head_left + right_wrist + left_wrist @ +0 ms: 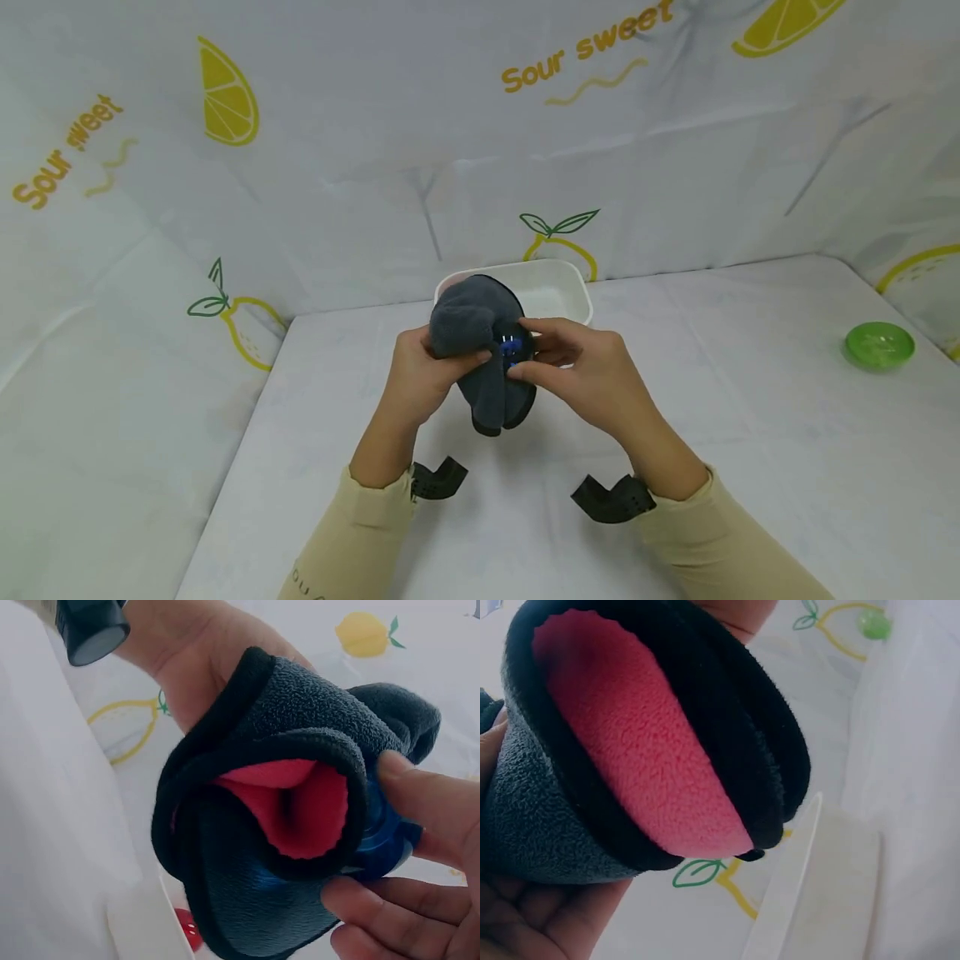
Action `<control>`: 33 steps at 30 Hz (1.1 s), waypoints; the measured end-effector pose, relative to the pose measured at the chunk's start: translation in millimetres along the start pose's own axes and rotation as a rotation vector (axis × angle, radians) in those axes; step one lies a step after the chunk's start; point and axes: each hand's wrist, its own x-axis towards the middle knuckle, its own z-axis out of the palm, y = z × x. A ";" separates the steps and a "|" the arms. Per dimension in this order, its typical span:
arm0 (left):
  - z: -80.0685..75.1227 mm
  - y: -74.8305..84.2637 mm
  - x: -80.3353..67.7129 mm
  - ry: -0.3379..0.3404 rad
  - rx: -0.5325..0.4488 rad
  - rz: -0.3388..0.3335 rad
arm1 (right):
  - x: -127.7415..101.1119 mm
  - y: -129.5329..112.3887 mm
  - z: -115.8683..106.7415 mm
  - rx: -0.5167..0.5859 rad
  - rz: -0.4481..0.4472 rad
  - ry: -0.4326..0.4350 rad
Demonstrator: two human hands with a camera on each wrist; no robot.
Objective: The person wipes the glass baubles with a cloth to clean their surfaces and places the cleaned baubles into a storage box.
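Cloth [468, 321] is gripped by the left hand [427, 379]; against it, a glossy blue item [513, 343] is pinched by the right hand [588, 362], near the tray [558, 292]. A slip could be caused by a slackened pinch.

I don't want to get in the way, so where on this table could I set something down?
The widest bare patch of table lies between the right hand and the green dish. A smaller one lies between the left hand and the table's left edge. Mid-table is crowded: grey cloth and blue object held near the white tray.
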 end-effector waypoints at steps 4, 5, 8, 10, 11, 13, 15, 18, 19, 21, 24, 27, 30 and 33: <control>0.1 1.7 -0.6 0.022 -0.004 0.049 | 2.7 3.4 0.4 0.183 0.211 -0.052; 0.3 2.4 -0.8 0.027 -0.007 0.061 | 3.5 4.9 0.8 0.234 0.244 -0.062; 1.1 4.2 -1.0 0.030 -0.004 0.092 | 4.9 8.5 2.3 0.389 0.323 -0.084; 2.1 4.8 -1.4 0.019 0.001 0.108 | 5.1 10.3 3.4 0.502 0.367 -0.096; 2.6 4.8 -1.7 0.011 0.004 0.115 | 5.1 11.3 4.0 0.551 0.384 -0.101; 4.0 4.0 -1.8 -0.016 0.011 0.130 | 4.6 12.4 4.9 0.641 0.409 -0.114; 5.2 3.7 -2.3 -0.033 0.027 0.129 | 4.5 13.4 6.0 0.706 0.426 -0.126; 5.7 3.0 -2.5 -0.044 0.087 0.134 | 5.2 14.6 8.7 0.746 0.446 -0.131; 5.6 3.2 -2.8 -0.042 0.113 0.134 | 5.7 15.0 9.6 0.751 0.452 -0.130; 5.2 3.4 -3.5 -0.035 0.161 0.142 | 6.9 15.7 10.9 0.749 0.462 -0.127; 5.5 3.7 -4.4 -0.026 0.203 0.166 | 8.5 17.9 11.9 0.742 0.451 -0.117; 4.3 4.3 -4.4 -0.009 0.219 0.187 | 10.3 18.3 12.9 0.694 0.400 -0.100; 2.9 4.1 -3.8 0.019 0.236 0.191 | 9.8 18.1 14.6 0.611 0.355 -0.085; 1.4 3.0 -2.8 0.050 0.249 0.184 | 7.9 18.1 17.1 0.499 0.320 -0.073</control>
